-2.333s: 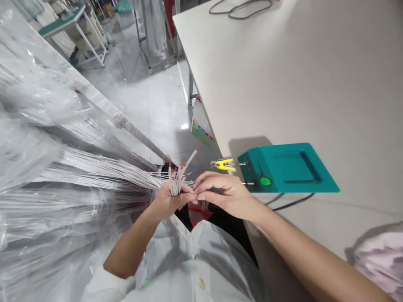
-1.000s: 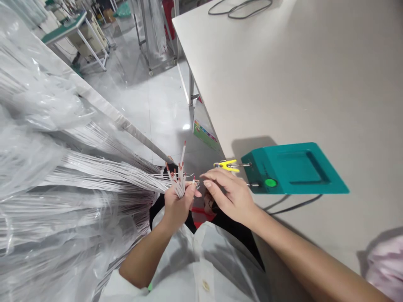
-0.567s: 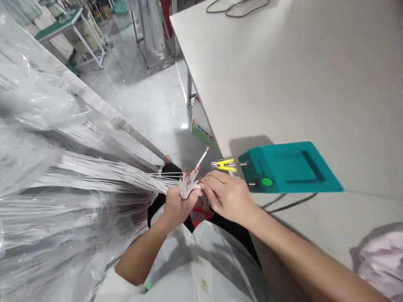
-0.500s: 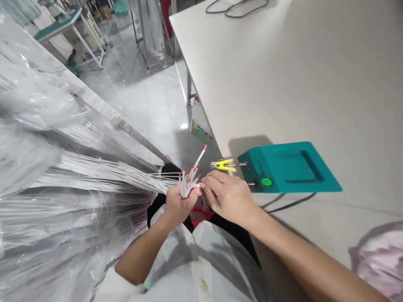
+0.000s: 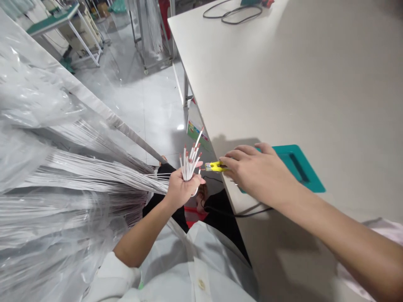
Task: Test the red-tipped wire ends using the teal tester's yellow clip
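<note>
My left hand is closed round a bunch of thin white wires with red tips; the tips fan upward above the fist. The wires run left into a big sheaf under clear plastic. My right hand reaches over the front of a teal box at the table's near edge. Its fingers are pinched on a yellow clip that sticks out from the box toward the wire tips. The clip's nose lies a short way right of the tips.
The pale table stretches right and back, with a coiled black cable at its far end. A black cord runs from the teal box. A colourful carton stands under the table. Metal racks stand on the grey floor.
My right hand has left the wire tips and moved right onto the yellow clip, covering the box's green button. My left hand has raised the bunch slightly.
</note>
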`<state>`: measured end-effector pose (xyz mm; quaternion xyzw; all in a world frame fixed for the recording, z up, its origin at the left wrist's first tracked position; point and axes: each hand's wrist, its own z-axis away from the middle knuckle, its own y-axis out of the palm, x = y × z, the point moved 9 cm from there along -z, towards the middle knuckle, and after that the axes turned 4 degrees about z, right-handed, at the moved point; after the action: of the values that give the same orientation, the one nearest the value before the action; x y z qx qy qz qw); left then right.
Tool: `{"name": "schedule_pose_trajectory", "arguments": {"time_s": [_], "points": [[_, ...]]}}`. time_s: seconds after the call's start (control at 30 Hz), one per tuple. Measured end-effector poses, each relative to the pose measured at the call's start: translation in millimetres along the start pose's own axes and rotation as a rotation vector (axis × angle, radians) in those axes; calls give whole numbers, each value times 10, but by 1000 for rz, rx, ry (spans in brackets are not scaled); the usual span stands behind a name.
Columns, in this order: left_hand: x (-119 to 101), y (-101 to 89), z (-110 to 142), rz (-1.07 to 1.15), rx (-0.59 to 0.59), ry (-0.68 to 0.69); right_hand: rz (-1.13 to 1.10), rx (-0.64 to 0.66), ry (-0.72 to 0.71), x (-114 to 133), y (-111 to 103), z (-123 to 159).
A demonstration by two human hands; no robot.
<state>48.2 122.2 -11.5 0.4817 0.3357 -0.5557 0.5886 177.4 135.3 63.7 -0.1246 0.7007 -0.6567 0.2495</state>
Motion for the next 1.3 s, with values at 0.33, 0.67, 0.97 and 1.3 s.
{"name": "schedule_pose_trajectory", "arguments": {"time_s": [0.33, 0.67, 0.97, 1.3], "points": [[56, 95, -125, 59, 28, -37, -114, -93, -56, -35, 75, -42], [135, 76, -130, -52, -41, -68, -88, -83, -54, -40, 91, -45], [122, 22, -137, -136, -53, -13, -58, -123, -45, -32, 109, -24], [78, -31, -31, -38, -30, -33, -107, -157, -42, -58, 92, 0]]}}
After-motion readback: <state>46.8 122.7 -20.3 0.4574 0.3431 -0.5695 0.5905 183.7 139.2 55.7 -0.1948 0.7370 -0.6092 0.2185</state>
